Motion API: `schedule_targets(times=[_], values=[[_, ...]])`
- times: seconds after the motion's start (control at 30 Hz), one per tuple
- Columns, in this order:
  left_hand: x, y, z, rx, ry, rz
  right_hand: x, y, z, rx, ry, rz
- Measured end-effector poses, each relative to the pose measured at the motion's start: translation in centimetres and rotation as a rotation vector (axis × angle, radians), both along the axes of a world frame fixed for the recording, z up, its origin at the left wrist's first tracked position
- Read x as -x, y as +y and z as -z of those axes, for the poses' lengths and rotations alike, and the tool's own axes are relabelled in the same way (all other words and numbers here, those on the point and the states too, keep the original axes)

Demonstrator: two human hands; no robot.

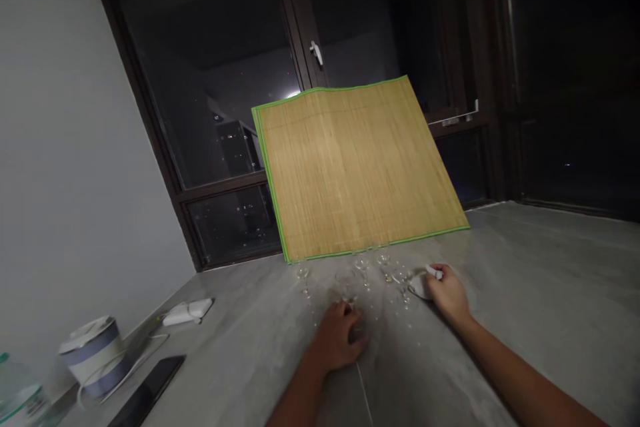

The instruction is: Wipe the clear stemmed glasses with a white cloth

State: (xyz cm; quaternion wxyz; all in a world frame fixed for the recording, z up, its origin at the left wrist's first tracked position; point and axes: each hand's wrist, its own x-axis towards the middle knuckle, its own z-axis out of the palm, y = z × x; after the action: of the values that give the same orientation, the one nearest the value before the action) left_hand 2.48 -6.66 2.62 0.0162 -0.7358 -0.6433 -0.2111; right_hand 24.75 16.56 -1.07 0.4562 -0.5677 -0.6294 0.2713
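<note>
My left hand (340, 337) is low over the grey countertop, with its fingers curled at the lower part of a clear glass (345, 278). The fingers hide most of its foot. To the right, my right hand (449, 295) is closed on a small white object with a stub like a handle (423, 285); its exact kind cannot be made out. Between and beyond the hands stand several clear stemmed glasses, among them a left one (302, 274), a middle one (362, 266) and a right one (384, 260). A thin white line (363, 390) runs toward me below my left hand.
Behind the glasses a bamboo mat (360, 167) with green edging leans against the dark window. At left are a white-and-blue container (95, 357), a white power bank-like block (187, 312) with a cable, a dark phone-like slab (147, 392) and a clear bottle (23, 394).
</note>
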Motion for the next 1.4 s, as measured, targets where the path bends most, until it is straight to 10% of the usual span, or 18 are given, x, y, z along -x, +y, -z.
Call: schedule_targets(times=[0.8,1.4], values=[[7.0,-4.5,1.2,-0.066,-0.044,-0.348,0.1,0.8,0.4,0.049,-0.036,-0.014],[7.7,-3.2,2.0,0.22,0.077,-0.619,0.1,0.4,0.0,0.045,-0.044,-0.02]])
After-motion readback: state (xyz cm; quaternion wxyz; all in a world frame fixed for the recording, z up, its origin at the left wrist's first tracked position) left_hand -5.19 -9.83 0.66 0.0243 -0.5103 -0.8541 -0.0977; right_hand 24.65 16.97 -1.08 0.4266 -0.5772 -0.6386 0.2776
